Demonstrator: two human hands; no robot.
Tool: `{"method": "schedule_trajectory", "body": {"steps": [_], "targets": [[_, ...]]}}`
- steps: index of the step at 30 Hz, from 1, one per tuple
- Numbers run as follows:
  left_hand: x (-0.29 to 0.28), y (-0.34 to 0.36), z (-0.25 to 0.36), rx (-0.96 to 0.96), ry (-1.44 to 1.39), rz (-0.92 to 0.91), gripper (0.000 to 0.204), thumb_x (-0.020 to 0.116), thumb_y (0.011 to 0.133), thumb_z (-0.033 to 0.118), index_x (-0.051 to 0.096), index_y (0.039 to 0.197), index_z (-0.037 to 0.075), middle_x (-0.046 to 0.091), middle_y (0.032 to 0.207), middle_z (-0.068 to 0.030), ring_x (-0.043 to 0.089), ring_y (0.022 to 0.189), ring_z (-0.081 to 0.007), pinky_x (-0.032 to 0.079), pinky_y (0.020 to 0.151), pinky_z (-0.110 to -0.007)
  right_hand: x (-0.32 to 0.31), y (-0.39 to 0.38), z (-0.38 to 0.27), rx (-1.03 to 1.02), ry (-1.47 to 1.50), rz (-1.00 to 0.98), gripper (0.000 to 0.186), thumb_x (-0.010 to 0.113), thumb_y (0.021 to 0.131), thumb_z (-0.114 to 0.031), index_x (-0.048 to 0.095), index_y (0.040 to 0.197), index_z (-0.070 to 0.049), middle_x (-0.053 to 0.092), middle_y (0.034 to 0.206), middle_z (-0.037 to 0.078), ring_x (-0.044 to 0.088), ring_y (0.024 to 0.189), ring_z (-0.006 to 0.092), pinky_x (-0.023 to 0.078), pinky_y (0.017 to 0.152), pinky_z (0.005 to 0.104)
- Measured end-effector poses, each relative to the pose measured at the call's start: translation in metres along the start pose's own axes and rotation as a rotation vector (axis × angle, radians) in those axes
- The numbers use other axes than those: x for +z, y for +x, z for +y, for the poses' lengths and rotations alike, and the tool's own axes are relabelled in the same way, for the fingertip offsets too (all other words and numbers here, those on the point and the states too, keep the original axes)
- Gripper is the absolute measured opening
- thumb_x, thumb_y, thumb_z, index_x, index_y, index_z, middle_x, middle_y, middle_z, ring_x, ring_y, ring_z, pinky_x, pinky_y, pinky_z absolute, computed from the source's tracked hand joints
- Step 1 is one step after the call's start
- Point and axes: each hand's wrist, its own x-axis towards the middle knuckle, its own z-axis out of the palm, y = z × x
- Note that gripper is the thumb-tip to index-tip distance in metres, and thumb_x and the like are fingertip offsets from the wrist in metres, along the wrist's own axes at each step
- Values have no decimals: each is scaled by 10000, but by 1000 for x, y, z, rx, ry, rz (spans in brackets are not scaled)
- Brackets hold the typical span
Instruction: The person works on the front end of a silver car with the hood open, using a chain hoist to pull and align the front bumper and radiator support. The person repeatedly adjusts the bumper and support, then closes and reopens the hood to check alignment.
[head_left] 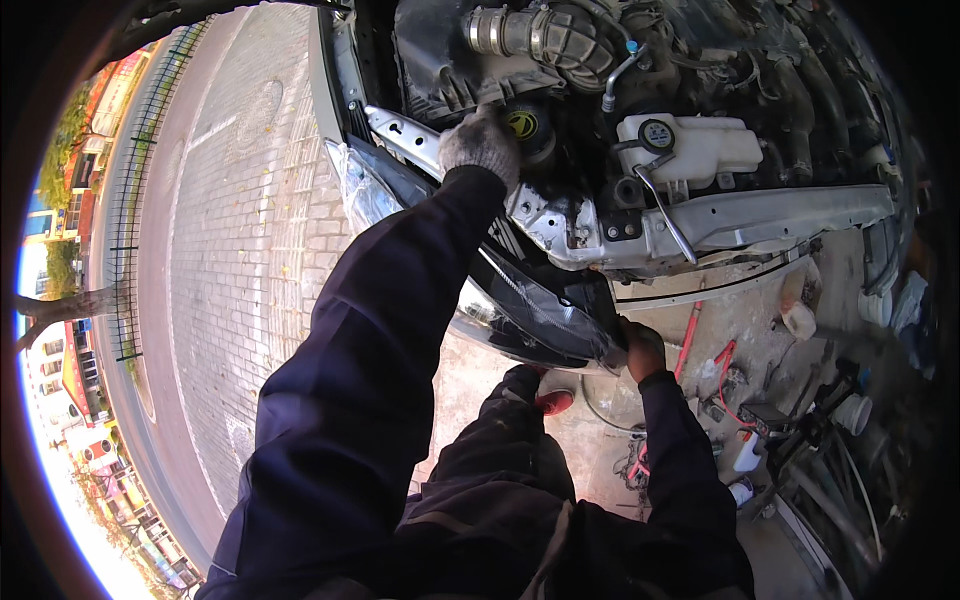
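A car headlight (545, 320) with a dark lens sits at the front corner of an open engine bay. My right hand (643, 350) is closed around its inner end, with some fingers hidden behind it. My left hand (482, 147), in a grey knit glove, reaches down at the silver metal body panel (405, 138) above the headlight. Its fingers are out of sight, so their grip does not show. Right beside the glove is a black round cap (522, 124) with a yellow mark. A chrome wrench (668, 218) leans across the silver crossmember (770, 212).
A white plastic reservoir (715, 150) and a ribbed air intake hose (545, 42) fill the engine bay. Red bars (690, 340), hoses and tools lie on the floor at right. My red shoe (555, 402) stands below the headlight. Paving (250, 190) stretches along the left.
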Motion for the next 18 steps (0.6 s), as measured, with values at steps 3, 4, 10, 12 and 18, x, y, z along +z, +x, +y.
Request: {"method": "schedule_trajectory", "body": {"steps": [3,4,10,12,18], "targets": [[4,3,-2,16,3,7,341,592,987,266,663,1248,58,762,1178,-217,731,1126,-411,544,989,-507,-3,-1,-2,10,20,-20,506,329,1167,-465,515,1553,-196,755,1187,229,719,1108,391,524,965,448],[5,4,-3,23,41,-3,338,586,991,266,665,1246,58,762,1178,-217,730,1129,-413,546,990,-506,-3,-2,0,4,7,-22,511,321,1168,-461,498,1565,-190,758,1180,231,720,1105,395,526,965,450],[6,7,-3,34,96,-17,333,532,1035,278,663,1245,55,759,1191,-229,723,1151,-413,548,1007,-507,6,0,10,-87,-64,0,511,289,1172,-437,476,1570,-176,751,1205,240,723,1102,405,533,966,459],[3,5,-3,18,38,-9,336,527,1042,287,661,1244,54,762,1180,-229,725,1148,-410,548,1007,-507,6,0,7,-92,5,25,512,300,1169,-445,509,1542,-163,754,1196,240,725,1098,403,537,959,457],[0,0,-1,36,-27,42,350,459,1076,313,660,1208,59,765,1134,-232,729,1098,-426,547,972,-532,-8,-12,-27,49,175,153,604,454,1124,-538,750,1145,-12,786,1046,190,743,1022,334,533,935,410]]}}
